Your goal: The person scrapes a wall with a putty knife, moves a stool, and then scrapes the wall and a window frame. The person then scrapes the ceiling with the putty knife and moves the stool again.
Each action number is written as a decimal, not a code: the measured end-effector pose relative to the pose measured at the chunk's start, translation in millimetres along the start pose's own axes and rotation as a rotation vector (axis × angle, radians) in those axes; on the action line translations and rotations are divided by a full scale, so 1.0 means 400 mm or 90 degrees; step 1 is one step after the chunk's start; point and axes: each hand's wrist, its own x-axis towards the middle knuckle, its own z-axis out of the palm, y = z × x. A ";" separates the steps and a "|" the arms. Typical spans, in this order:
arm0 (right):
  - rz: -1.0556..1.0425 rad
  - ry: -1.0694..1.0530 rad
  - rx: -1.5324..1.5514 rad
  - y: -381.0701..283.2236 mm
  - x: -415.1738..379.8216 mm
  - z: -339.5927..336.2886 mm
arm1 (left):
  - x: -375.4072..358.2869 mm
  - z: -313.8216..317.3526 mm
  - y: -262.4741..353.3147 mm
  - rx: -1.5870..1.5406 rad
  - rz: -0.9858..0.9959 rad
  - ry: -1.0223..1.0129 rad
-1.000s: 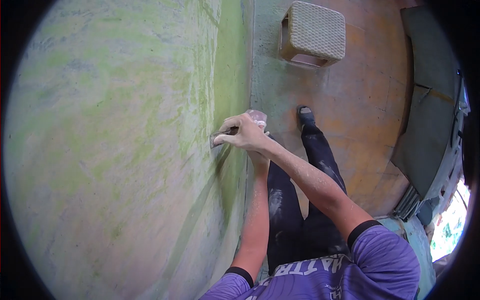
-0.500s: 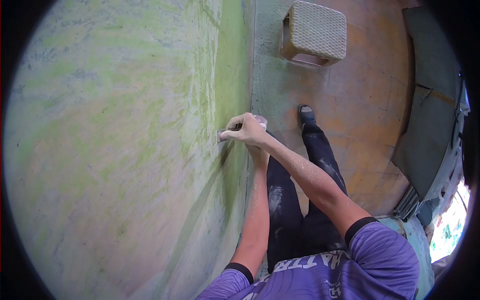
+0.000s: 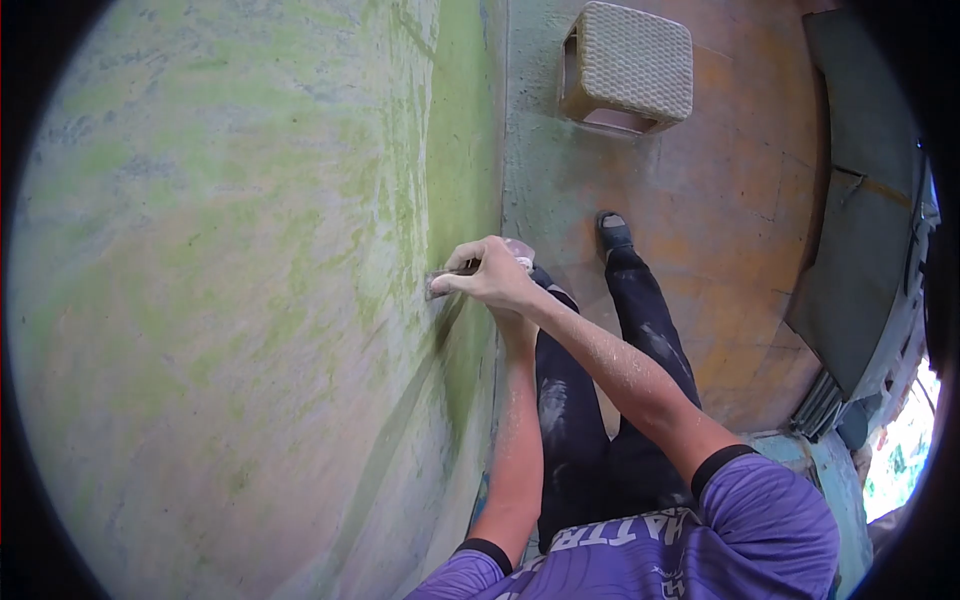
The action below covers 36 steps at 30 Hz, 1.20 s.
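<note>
My right hand (image 3: 492,277) is shut on a small scraper (image 3: 440,281), whose blade presses flat against the green-stained plaster wall (image 3: 250,300). My left forearm reaches up beneath the right one. My left hand (image 3: 516,318) is almost wholly hidden behind the right hand, so its grip does not show. A pale rounded end (image 3: 519,248) pokes out just past my right knuckles. Both forearms are dusted with white powder.
The wall meets a worn orange and green floor (image 3: 720,200). A beige woven stool (image 3: 630,65) stands near the wall's base. My dark-trousered legs and one shoe (image 3: 612,232) are below my hands. A dark flat board (image 3: 860,200) lies at the right.
The scraper and my right hand slid a short way up in the picture, then came back down and left along the wall. The view shifted only slightly.
</note>
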 end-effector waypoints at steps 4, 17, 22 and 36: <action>0.073 -0.041 0.093 0.067 0.043 -0.011 | 0.031 -0.023 -0.012 0.099 0.020 -0.016; 0.100 -0.027 0.037 0.063 0.066 -0.039 | 0.066 0.001 0.036 0.060 0.017 -0.007; 0.072 0.004 -0.001 -0.027 0.055 -0.042 | 0.061 -0.001 0.109 -0.034 -0.047 -0.007; 0.130 -0.002 0.127 0.044 0.084 -0.040 | 0.071 -0.003 0.091 0.085 -0.043 0.054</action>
